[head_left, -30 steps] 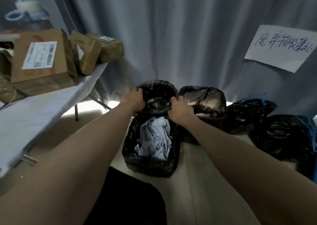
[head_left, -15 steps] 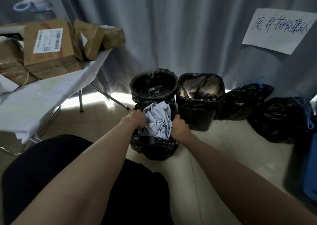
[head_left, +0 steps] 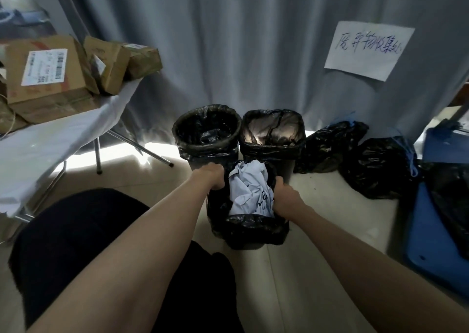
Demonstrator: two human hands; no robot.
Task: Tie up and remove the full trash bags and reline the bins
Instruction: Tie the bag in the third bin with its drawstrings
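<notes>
A small bin lined with a full black trash bag (head_left: pixel 251 228) stands on the floor in front of me, stuffed with crumpled pale paper (head_left: pixel 250 189). My left hand (head_left: pixel 212 175) grips the bag's left rim. On the opposite rim my right hand (head_left: pixel 285 199) holds the plastic. Behind it stand two more bins with black liners, a round one (head_left: pixel 206 132) at the left and a square one (head_left: pixel 272 134) at the right; both look empty.
Two tied black bags (head_left: pixel 330 145) (head_left: pixel 378 166) lie at the right by a blue bin or lid (head_left: pixel 431 231). A white-covered folding table (head_left: pixel 45 145) with cardboard boxes (head_left: pixel 45 71) stands at the left. A grey curtain with a handwritten paper sign (head_left: pixel 368 49) hangs behind.
My hands left the far round bin's rim and came back to the near bin, now gripping its bag at both sides. The view has pulled back.
</notes>
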